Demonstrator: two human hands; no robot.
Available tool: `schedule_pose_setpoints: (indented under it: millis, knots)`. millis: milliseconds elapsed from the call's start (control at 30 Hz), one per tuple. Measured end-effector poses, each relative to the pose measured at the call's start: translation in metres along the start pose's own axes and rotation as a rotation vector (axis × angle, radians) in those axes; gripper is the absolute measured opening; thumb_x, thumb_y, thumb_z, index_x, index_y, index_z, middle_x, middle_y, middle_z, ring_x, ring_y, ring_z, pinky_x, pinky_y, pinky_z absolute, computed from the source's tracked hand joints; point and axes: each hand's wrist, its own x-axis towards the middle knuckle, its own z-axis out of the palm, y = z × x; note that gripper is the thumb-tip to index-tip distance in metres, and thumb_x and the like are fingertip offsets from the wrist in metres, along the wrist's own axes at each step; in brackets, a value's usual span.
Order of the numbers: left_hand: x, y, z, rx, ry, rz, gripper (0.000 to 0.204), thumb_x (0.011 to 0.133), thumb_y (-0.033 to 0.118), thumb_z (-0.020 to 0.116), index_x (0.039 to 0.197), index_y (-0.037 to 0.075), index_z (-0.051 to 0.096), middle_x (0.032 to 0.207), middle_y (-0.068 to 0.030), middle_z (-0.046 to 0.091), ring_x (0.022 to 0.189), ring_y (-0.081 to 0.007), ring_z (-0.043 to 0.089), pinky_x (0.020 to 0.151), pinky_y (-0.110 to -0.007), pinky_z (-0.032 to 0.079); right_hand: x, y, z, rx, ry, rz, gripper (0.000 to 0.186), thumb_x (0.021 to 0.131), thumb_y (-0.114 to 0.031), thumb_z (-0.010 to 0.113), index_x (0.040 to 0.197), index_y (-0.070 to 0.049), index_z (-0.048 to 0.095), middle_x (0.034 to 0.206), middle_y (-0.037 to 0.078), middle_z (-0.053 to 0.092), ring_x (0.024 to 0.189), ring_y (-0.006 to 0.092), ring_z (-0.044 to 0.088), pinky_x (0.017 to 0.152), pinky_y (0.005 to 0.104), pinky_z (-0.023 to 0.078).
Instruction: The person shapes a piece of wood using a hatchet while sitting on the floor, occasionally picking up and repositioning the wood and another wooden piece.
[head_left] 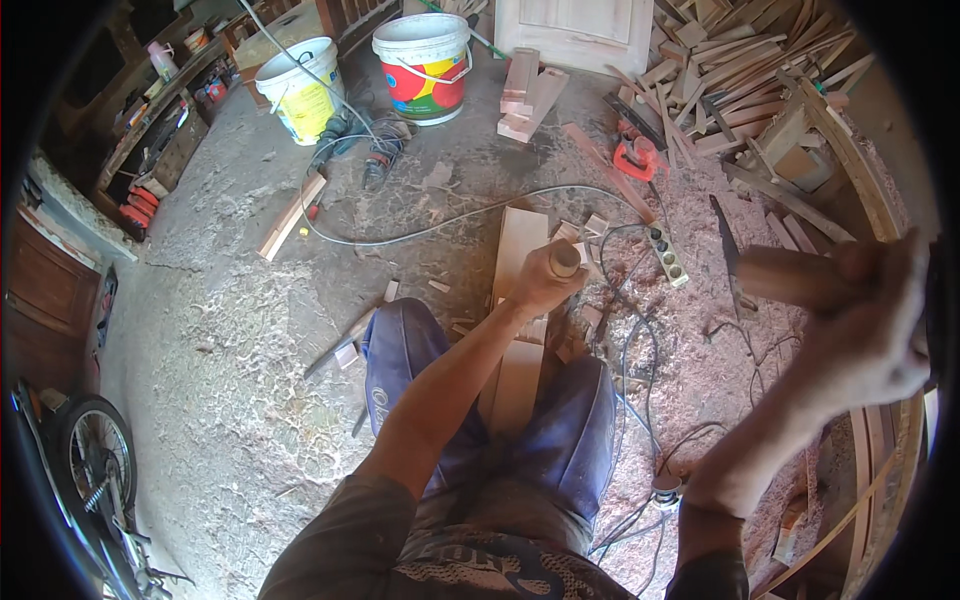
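My left hand [545, 290] is wrapped round an upright chisel, whose round wooden handle end [565, 262] points up at me; its blade is hidden below the fist. Under that hand lies a long pale wooden board [520, 235], running between my knees. Raised at the far right, my right hand [865, 335] grips a thick wooden mallet [790, 278], slightly blurred and well apart from the chisel. Small wood offcuts [596, 224] lie beside the board's far part.
A power strip [668, 258] and looping cables lie right of the board among shavings. Farther off stand two paint buckets [422, 80], power tools [380, 155] and stacked wood blocks [530, 100]. A handsaw [728, 240] and scrap wood pile [740, 70] are at right, a motorbike wheel [97, 455] at left.
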Motion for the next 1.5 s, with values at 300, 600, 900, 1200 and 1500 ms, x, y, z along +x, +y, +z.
schedule_pose_setpoints:
  millis: [300, 600, 900, 1200, 1500]
  knots:
    - [-0.034, -0.011, -0.012, -0.049, 0.006, 0.013, 0.021, 0.080, 0.005, 0.077, 0.097, 0.005, 0.065, 0.084, -0.0026, 0.068, 0.076, -0.0110, 0.062, 0.070, -0.030, 0.053, -0.188, 0.081, 0.035, -0.334, -1.159, 0.279, 0.043, 0.089, -0.023, 0.069, 0.122, -0.001, 0.051, 0.075, 0.015, 0.062, 0.067, 0.0291, 0.065, 0.056, 0.0364, 0.051]
    - [-0.024, 0.025, -0.044, -0.077, 0.044, 0.002, 0.014, 0.081, 0.005, 0.075, 0.081, 0.005, 0.060, 0.077, -0.0020, 0.066, 0.068, -0.0096, 0.060, 0.064, -0.028, 0.050, -0.218, 0.056, -0.009, 0.217, -0.934, 0.927, 0.030, 0.083, -0.012, 0.074, 0.103, 0.000, 0.055, 0.065, 0.008, 0.055, 0.050, 0.0175, 0.054, 0.047, 0.0367, 0.043]
    - [-0.015, 0.031, -0.037, 0.002, 0.033, 0.026, 0.020, 0.079, 0.012, 0.078, 0.080, 0.005, 0.060, 0.071, -0.0038, 0.063, 0.065, -0.0115, 0.059, 0.063, -0.031, 0.051, -0.201, 0.047, -0.007, 0.284, -0.929, 0.999, 0.032, 0.086, -0.010, 0.072, 0.111, 0.000, 0.056, 0.066, 0.003, 0.057, 0.050, 0.0122, 0.055, 0.045, 0.0302, 0.044]
    - [-0.012, 0.015, -0.018, 0.023, 0.012, 0.024, 0.023, 0.081, 0.017, 0.078, 0.081, 0.005, 0.058, 0.071, -0.0030, 0.061, 0.066, -0.0119, 0.057, 0.063, -0.031, 0.049, -0.111, 0.042, -0.010, 0.302, -0.535, 0.222, 0.034, 0.087, -0.014, 0.074, 0.115, -0.002, 0.059, 0.070, 0.005, 0.063, 0.055, 0.0100, 0.055, 0.050, 0.0290, 0.049]
    - [-0.008, 0.006, -0.020, 0.142, -0.021, -0.028, 0.044, 0.079, 0.019, 0.078, 0.119, 0.005, 0.066, 0.095, -0.0153, 0.073, 0.087, -0.0288, 0.072, 0.078, -0.038, 0.057, -0.143, 0.081, 0.030, -0.415, -0.693, -0.135, 0.020, 0.090, -0.018, 0.064, 0.104, -0.004, 0.058, 0.074, 0.013, 0.067, 0.059, 0.0348, 0.064, 0.053, 0.0458, 0.051]
